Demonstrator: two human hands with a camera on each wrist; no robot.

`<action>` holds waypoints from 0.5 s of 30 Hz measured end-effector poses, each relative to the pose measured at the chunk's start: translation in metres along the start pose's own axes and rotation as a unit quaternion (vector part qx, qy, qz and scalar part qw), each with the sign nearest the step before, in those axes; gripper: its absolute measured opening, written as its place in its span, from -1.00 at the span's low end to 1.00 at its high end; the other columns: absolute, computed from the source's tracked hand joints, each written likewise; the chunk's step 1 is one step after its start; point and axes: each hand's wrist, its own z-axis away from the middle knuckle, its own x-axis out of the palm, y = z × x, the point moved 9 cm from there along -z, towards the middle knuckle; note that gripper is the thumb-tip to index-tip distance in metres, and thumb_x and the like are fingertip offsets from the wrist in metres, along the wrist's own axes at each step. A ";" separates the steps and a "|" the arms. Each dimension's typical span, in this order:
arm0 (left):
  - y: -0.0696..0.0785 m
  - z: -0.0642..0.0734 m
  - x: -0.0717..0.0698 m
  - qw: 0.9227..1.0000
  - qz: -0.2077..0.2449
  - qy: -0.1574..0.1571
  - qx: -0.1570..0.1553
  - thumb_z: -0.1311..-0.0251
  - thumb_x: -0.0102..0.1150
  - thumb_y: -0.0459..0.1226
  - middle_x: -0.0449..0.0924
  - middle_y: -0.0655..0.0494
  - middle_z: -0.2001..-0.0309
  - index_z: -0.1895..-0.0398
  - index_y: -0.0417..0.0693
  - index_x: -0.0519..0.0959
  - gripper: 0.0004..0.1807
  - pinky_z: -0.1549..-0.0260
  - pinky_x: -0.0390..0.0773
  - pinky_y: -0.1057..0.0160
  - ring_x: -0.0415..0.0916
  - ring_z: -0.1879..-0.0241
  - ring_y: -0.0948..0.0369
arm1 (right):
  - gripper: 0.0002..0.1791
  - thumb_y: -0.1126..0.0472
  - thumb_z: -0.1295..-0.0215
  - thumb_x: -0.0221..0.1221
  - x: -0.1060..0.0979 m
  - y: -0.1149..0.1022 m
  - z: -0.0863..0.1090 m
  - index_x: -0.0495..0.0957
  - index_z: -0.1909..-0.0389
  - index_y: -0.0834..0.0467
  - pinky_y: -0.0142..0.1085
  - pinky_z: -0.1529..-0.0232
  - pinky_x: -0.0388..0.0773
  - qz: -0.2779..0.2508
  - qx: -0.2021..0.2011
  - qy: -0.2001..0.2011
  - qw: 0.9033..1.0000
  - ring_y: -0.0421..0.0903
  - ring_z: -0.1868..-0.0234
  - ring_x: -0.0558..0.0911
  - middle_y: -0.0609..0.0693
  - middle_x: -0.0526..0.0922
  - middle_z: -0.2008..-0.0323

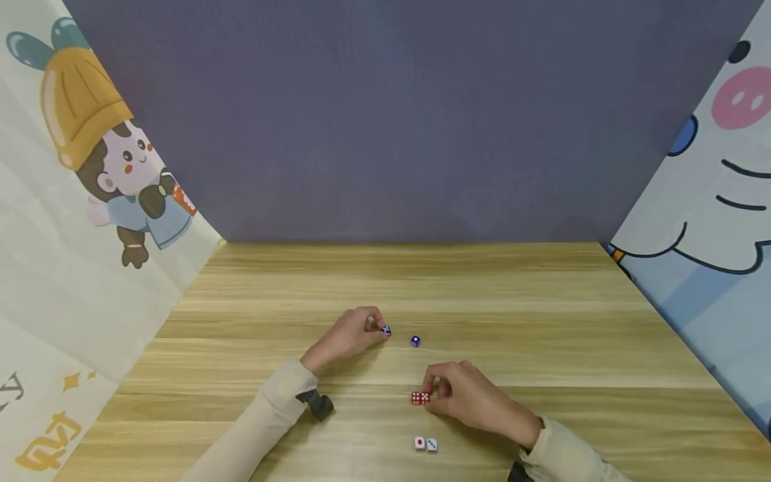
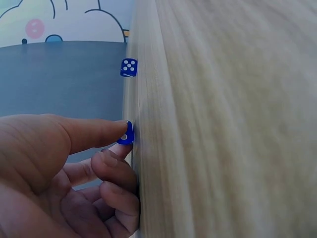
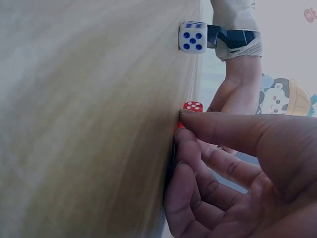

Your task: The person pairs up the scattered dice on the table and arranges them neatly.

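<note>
My left hand (image 1: 352, 333) pinches a blue die (image 2: 127, 133) between thumb and forefinger, low at the wooden table. A second blue die (image 1: 415, 341) lies a short way to its right; in the left wrist view this other die shows a five. Nearer the front, my right hand (image 1: 472, 395) has thumb and forefinger on the right one of two red dice (image 1: 417, 398) that sit side by side. The right wrist view shows that thumb covering much of the red pair, with one red face (image 3: 193, 106) peeking out above it.
Two white dice (image 1: 419, 442) lie close together near the front of the table (image 1: 512, 301), one with a red dot on top. A dark grey panel (image 1: 409, 120) rises at the back. Printed cloths (image 1: 48, 268) hang at the left and right sides.
</note>
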 end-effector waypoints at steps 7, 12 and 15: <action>-0.002 0.000 0.000 1.000 0.008 0.001 -0.009 -0.25 0.30 -0.30 0.48 0.15 0.59 0.29 -0.08 0.59 -0.93 0.68 0.27 0.41 0.29 0.64 0.32 | -0.79 0.29 -0.03 0.46 0.000 -0.002 -0.002 0.60 0.42 -0.01 -0.45 0.64 0.35 -0.004 -0.006 0.000 1.000 -0.39 0.65 0.41 -0.27 0.49 0.68; 0.007 0.000 -0.004 1.000 -0.001 0.016 -0.002 -0.24 0.30 -0.30 0.41 0.18 0.64 0.29 -0.10 0.60 -0.93 0.71 0.24 0.40 0.24 0.68 0.32 | -0.78 0.28 -0.02 0.47 -0.002 -0.003 -0.002 0.60 0.42 -0.01 -0.44 0.64 0.35 -0.003 -0.013 0.007 1.000 -0.39 0.65 0.41 -0.26 0.48 0.68; 0.017 0.002 -0.002 1.000 -0.014 0.016 0.017 -0.22 0.31 -0.31 0.37 0.21 0.67 0.29 -0.11 0.60 -0.92 0.71 0.22 0.39 0.21 0.70 0.34 | -0.77 0.28 -0.01 0.47 -0.001 -0.003 -0.001 0.61 0.42 -0.02 -0.45 0.64 0.36 -0.001 -0.013 0.007 1.000 -0.39 0.65 0.41 -0.27 0.48 0.68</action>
